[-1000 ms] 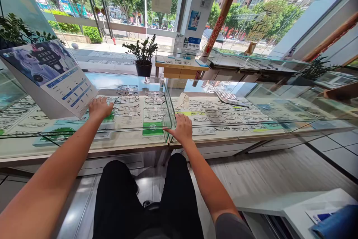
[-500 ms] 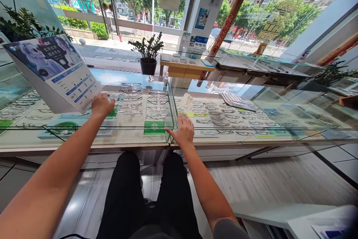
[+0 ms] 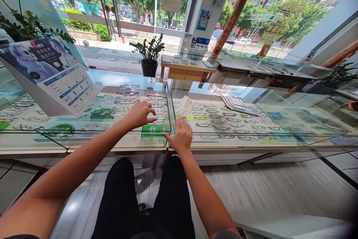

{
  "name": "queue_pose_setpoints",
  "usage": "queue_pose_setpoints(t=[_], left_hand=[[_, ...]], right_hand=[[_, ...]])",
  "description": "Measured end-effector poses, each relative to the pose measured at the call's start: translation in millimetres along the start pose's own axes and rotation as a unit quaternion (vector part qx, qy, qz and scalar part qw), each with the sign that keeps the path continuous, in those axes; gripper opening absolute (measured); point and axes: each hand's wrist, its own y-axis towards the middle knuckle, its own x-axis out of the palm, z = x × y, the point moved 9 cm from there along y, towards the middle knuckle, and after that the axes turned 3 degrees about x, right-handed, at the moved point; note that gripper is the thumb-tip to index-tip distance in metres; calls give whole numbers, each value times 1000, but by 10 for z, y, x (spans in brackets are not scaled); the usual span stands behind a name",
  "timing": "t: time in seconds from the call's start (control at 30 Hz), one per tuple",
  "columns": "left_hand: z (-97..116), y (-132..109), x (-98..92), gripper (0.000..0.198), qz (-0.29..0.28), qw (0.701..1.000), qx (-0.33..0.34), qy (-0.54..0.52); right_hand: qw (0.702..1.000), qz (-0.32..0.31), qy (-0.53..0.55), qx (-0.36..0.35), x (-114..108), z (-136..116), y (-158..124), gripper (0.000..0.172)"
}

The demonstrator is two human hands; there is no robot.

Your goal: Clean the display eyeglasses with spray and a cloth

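My left hand (image 3: 140, 114) hovers over the glass display case (image 3: 117, 145), its fingers loosely bent, thumb apart and nothing in it. Flat on the glass beside the corner joint rests my right hand (image 3: 181, 134), thumb spread toward the seam. Beneath the glass lie rows of eyeglasses (image 3: 127, 101) and a green card (image 3: 151, 131) just below my left hand. A desk calendar (image 3: 69, 86) stands tilted on the glass to the left. A crumpled pale cloth (image 3: 185, 104) sits on the case beyond my right hand.
A calculator (image 3: 239, 105) lies on the right-hand case. A potted plant (image 3: 149, 68) stands behind the case, with a wooden display table (image 3: 187, 72) near the window. A leafy plant (image 3: 25, 30) rises behind the calendar.
My left hand has left the calendar's lower right edge and moved right, over the case toward my right hand. The calendar remains standing. My right hand stays on the glass.
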Motion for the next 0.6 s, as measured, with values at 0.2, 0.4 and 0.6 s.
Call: queue_pose_setpoints(t=[0.2,0.4,0.6], left_hand=[[-82,124,186,23,-58,998,-4,9],[-109,222,220,24,-56,998,6,18],[-233,333,209,26,-42,999,-4,23]], right_hand=[[1000,-6,-1,7,5,-10,-4,100],[1000,-7,8,15,-7,-7,-6,100],[1000,-4,9,14,-20,2,-7,100]])
